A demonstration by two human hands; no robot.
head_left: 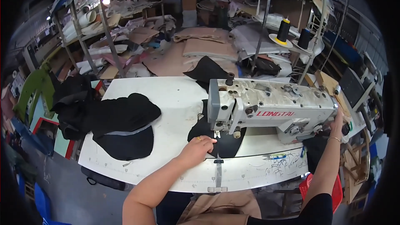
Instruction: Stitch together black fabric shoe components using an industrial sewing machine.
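Note:
A white sewing machine (266, 104) stands on a pale table, its presser foot (217, 134) over a black fabric piece (230, 143). Just left of the foot, my left hand (200, 148) is closed on the black fabric, the index finger pointing toward the needle area. It wears a ring; the thumb is mostly hidden. At the machine's right end, my right hand (338, 121) reaches up and holds the handwheel (334, 103), fingers partly hidden behind it. Another black fabric piece (207, 70) lies behind the machine head.
A pile of black fabric pieces (118, 121) covers the table's left side. Scissors with thread clippings (278, 156) lie at the front right. Two thread cones (283, 31) stand on a rack at the back right. Shelves of folded cloth (208, 48) rise behind. A red basket (336, 189) sits below right.

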